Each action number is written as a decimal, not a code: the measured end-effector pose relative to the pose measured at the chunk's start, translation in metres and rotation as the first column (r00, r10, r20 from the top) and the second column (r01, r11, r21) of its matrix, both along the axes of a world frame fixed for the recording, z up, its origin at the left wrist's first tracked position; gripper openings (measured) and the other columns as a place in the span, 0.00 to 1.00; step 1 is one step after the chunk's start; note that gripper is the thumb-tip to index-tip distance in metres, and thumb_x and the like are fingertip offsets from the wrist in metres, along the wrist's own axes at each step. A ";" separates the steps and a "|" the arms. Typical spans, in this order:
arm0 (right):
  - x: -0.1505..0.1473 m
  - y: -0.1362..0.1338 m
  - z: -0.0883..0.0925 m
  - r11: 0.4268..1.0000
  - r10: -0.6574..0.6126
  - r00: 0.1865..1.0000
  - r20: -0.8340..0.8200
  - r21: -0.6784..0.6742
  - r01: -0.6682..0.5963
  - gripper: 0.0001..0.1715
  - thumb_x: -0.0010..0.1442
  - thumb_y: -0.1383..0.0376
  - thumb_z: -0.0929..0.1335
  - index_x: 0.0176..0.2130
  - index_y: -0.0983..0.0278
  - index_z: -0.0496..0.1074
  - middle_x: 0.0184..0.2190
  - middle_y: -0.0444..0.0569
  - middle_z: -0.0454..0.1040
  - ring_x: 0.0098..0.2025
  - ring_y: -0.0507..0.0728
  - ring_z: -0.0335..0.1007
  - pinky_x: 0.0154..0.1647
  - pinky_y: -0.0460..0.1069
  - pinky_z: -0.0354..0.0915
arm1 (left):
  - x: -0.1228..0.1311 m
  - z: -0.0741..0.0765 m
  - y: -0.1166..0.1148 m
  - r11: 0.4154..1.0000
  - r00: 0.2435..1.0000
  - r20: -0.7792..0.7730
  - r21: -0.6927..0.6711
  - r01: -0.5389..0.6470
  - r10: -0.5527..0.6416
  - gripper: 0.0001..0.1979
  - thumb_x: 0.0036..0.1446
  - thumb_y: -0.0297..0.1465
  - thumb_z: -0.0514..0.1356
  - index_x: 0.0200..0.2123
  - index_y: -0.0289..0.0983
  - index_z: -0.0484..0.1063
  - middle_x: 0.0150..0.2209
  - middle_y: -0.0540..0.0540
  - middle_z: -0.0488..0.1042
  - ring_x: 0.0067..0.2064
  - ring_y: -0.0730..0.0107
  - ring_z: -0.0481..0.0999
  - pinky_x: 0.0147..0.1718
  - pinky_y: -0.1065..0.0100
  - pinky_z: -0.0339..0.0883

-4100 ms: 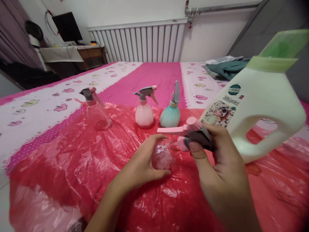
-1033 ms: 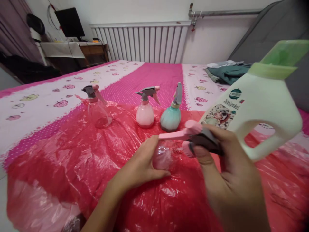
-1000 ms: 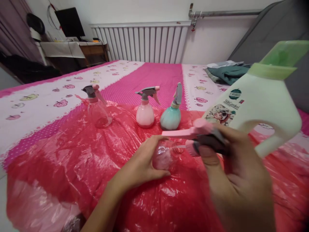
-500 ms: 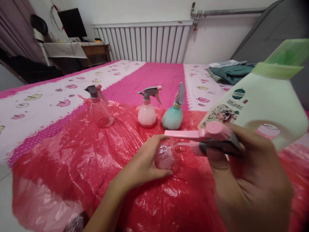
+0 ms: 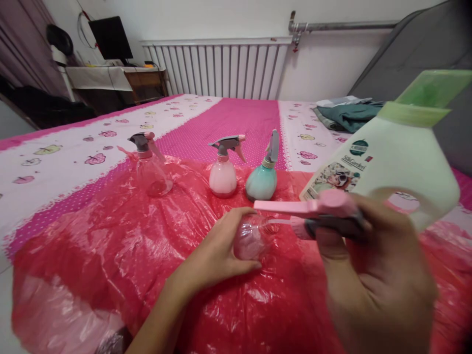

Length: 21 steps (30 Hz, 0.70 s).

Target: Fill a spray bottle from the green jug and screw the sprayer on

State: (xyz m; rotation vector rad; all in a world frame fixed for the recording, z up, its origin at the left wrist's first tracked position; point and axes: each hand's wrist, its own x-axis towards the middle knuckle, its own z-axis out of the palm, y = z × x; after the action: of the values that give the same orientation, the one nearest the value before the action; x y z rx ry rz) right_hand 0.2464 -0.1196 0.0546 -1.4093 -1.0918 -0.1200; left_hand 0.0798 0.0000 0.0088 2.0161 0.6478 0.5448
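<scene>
My left hand (image 5: 221, 250) is wrapped round a clear pink spray bottle body (image 5: 250, 240), which lies tilted with its open neck toward the right. In my right hand (image 5: 376, 275) is a pink and grey trigger spray head (image 5: 328, 211), gripped between thumb and fingers. Its thin dip tube reaches into the bottle's neck, while the collar stays apart from it. Behind my hands stand a pink-filled spray bottle (image 5: 222, 178), a teal spray bottle (image 5: 261, 182) and, farther left, a clear pink spray bottle (image 5: 153, 174), each with its spray head on.
A large pale green detergent jug (image 5: 398, 152) with a green cap stands at the right, close behind my right hand. Crumpled red plastic sheeting (image 5: 129, 236) covers the bed's near part. Folded clothes (image 5: 350, 115) lie at the back right, before a grey headboard (image 5: 413, 54).
The view has shifted slightly. The spray head stays beside the bottle neck with its tube at the opening. Both hands keep their holds.
</scene>
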 end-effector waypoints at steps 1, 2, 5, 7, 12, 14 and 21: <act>0.000 0.000 0.000 0.999 -0.029 1.000 -0.001 0.023 0.029 0.13 0.70 0.62 0.72 0.53 0.48 0.79 0.49 0.38 0.83 0.47 0.54 0.81 0.51 0.51 0.72 | 0.000 0.000 0.000 1.000 1.000 -0.002 0.008 0.003 -0.003 0.44 0.56 0.35 0.76 0.71 0.47 0.61 0.72 0.39 0.66 0.75 0.37 0.63 0.75 0.37 0.56; 0.000 0.001 0.000 0.999 -0.035 0.999 -0.002 0.017 0.035 0.13 0.70 0.62 0.73 0.53 0.48 0.79 0.49 0.38 0.83 0.47 0.54 0.81 0.51 0.51 0.72 | 0.000 0.000 0.000 1.000 1.000 0.000 0.012 0.007 -0.007 0.44 0.56 0.34 0.76 0.71 0.47 0.61 0.72 0.39 0.65 0.75 0.37 0.62 0.75 0.37 0.56; -0.001 0.006 -0.003 0.991 0.075 0.997 -0.011 -0.112 -0.075 0.12 0.72 0.62 0.71 0.53 0.47 0.78 0.50 0.37 0.83 0.48 0.54 0.82 0.49 0.51 0.73 | 0.001 0.000 0.000 1.000 1.000 0.026 0.013 0.006 -0.006 0.42 0.57 0.34 0.75 0.71 0.48 0.61 0.71 0.39 0.67 0.74 0.37 0.65 0.73 0.37 0.60; -0.002 0.008 -0.005 0.980 0.116 0.993 -0.006 -0.161 -0.116 0.12 0.73 0.63 0.70 0.53 0.47 0.77 0.50 0.37 0.84 0.49 0.54 0.82 0.48 0.51 0.73 | 0.002 0.001 -0.001 1.000 0.999 0.039 0.013 -0.003 0.003 0.41 0.58 0.34 0.74 0.71 0.47 0.62 0.70 0.39 0.69 0.73 0.36 0.66 0.72 0.35 0.62; -0.005 0.000 0.001 0.999 -0.014 0.999 0.033 -0.048 0.015 0.12 0.72 0.63 0.71 0.53 0.48 0.78 0.48 0.38 0.83 0.49 0.55 0.81 0.51 0.51 0.72 | 0.002 0.000 -0.001 1.000 1.000 0.027 0.013 -0.012 0.011 0.42 0.57 0.35 0.75 0.71 0.48 0.63 0.69 0.39 0.70 0.73 0.36 0.66 0.74 0.34 0.57; -0.004 -0.002 0.003 0.995 -0.095 0.995 0.035 -0.013 0.096 0.12 0.71 0.61 0.71 0.53 0.49 0.79 0.49 0.39 0.83 0.50 0.56 0.81 0.52 0.51 0.72 | 0.001 0.000 0.000 1.000 1.000 0.018 0.022 -0.003 0.003 0.42 0.56 0.35 0.76 0.70 0.48 0.63 0.70 0.40 0.69 0.73 0.37 0.65 0.75 0.35 0.55; 0.001 0.006 -0.009 0.973 0.143 0.988 0.061 -0.191 -0.129 0.13 0.72 0.66 0.69 0.51 0.48 0.76 0.46 0.37 0.82 0.46 0.56 0.79 0.47 0.54 0.71 | 0.002 0.002 -0.001 0.999 0.999 0.033 0.040 0.002 -0.004 0.39 0.58 0.34 0.74 0.70 0.46 0.64 0.67 0.40 0.70 0.69 0.38 0.70 0.71 0.37 0.62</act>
State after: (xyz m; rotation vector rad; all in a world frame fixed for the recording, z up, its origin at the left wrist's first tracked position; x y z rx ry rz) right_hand 0.2478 -0.1139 0.0454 -1.5001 -1.2854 0.0299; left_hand 0.0819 -0.0011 0.0109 2.0407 0.6182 0.5922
